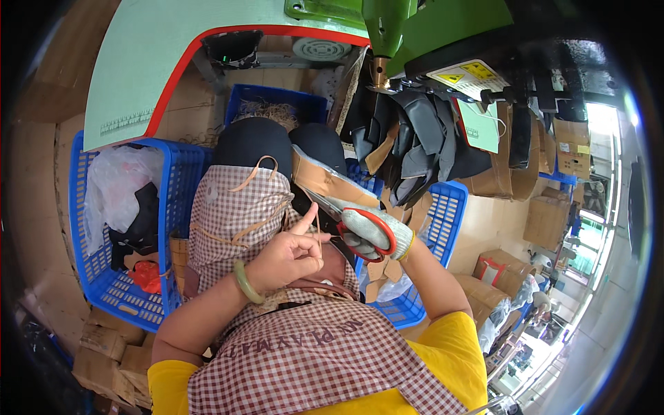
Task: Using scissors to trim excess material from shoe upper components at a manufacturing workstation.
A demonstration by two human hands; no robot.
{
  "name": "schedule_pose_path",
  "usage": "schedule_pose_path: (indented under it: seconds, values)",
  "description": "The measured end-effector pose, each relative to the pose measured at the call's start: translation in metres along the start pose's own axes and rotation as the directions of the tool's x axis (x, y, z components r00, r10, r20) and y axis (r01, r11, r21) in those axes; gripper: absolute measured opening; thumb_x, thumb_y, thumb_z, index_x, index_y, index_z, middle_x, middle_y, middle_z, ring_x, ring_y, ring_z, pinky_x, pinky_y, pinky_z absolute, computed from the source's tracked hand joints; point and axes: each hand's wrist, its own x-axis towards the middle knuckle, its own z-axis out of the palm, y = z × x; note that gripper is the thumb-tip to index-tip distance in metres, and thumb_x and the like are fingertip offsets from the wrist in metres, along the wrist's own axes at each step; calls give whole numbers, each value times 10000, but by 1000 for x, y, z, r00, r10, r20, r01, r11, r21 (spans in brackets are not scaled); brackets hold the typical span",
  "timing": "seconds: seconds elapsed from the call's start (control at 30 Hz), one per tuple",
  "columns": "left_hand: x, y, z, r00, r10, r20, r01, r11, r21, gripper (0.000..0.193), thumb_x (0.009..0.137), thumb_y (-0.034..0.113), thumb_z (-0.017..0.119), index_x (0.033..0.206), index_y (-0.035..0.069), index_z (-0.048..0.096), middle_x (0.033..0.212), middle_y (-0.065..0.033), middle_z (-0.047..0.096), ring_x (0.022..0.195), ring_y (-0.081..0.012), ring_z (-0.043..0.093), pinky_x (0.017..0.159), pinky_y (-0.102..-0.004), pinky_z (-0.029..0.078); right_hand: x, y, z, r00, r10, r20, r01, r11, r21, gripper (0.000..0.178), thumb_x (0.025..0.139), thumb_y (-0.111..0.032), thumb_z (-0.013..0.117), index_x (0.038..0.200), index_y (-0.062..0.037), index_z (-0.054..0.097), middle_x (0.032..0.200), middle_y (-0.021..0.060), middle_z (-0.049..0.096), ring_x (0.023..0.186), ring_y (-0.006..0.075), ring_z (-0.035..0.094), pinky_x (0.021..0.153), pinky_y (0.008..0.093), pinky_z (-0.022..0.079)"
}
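Observation:
My left hand (pixel 290 257), bare with a pale green bangle, is over my lap, its index finger raised and the other fingers curled. A thin tan strip (pixel 319 242) runs at its fingers. In a grey work glove, my right hand (pixel 377 234) is wrapped round red-handled scissors (pixel 330 206). Their blades point toward the left index fingertip. Just beyond the blades, a tan-lined, curved leather piece (pixel 325 181) lies against my knee. Loose tan trimmings (pixel 243 238) cling to my checked apron (pixel 238 197).
At left stands a blue crate (pixel 169 173) with plastic and dark scraps. Another blue crate (pixel 443 221) is at right. Ahead rises a green machine (pixel 384 28) beside a pale table with a red edge (pixel 173 76). Black pieces (pixel 422 131) hang under its head. Cardboard boxes (pixel 546 221) stand farther right.

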Motion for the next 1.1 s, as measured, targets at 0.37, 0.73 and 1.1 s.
schedule_pose_path:
  seconds: [0.37,0.73,1.1]
  values:
    - [-8,13,12,997,22,74,-26,998,52,90,812,-5,624,750,56,646,1555,-270,24,1109,-181,610,822,-250,479,-11,-28,18,998,38,-49,-42,995,-95,600,933,-325,582,1457,-167,335,728,38,585,458,97,535,333,184,366]
    - [-17,16,9,994,-25,104,22,999,27,121,820,-3,608,706,38,621,1485,-384,130,1103,-107,595,872,-251,478,-10,-51,21,996,-90,8,67,679,-731,623,929,-267,555,1491,-211,293,715,1,577,460,73,531,351,175,384]
    - [-20,16,13,998,28,54,-32,997,74,114,809,-6,604,706,39,630,1460,-362,250,843,-29,642,845,-239,490,-10,-68,35,995,-64,-74,-26,557,-830,620,916,-363,611,1459,-178,375,718,-21,550,504,42,485,446,192,411]
